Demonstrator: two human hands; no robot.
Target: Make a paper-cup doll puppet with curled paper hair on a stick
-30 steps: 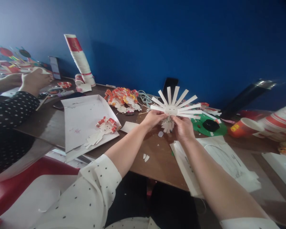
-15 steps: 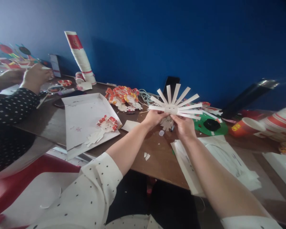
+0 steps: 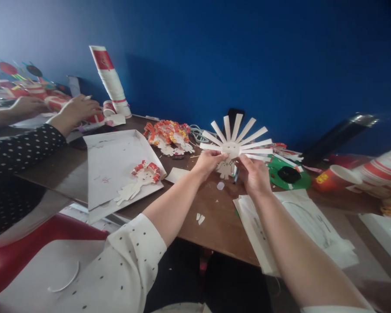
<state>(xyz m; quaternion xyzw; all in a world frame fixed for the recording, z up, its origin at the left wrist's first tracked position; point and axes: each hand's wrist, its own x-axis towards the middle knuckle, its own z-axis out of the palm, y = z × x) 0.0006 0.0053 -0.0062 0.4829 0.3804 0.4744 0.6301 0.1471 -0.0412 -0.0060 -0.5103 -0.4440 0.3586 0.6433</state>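
Note:
Between my hands is a white paper doll (image 3: 230, 148) with a small drawn face and long paper strips fanning out around its head. My left hand (image 3: 210, 162) pinches its left side just under the face. On the opposite side, my right hand (image 3: 252, 171) grips it near the lowest right strips. The doll's pale lower body (image 3: 226, 168) hangs below the face, over the brown table (image 3: 208, 226). A finished-looking paper doll (image 3: 145, 175) with red and white curled hair lies on a white box lid (image 3: 111, 161) to the left.
Several curly-haired paper dolls (image 3: 169, 134) are heaped at the back. A green paper disc (image 3: 288, 173), paper sheets (image 3: 313, 226) and paper cups (image 3: 337, 177) lie on the right. A tall cup stack (image 3: 111, 80) leans near a co-worker's hand (image 3: 76, 112) at left.
The paper doll has shifted slightly left and tilted between my hands, both still holding it. The co-worker's nearer hand has moved right, toward the cup stack.

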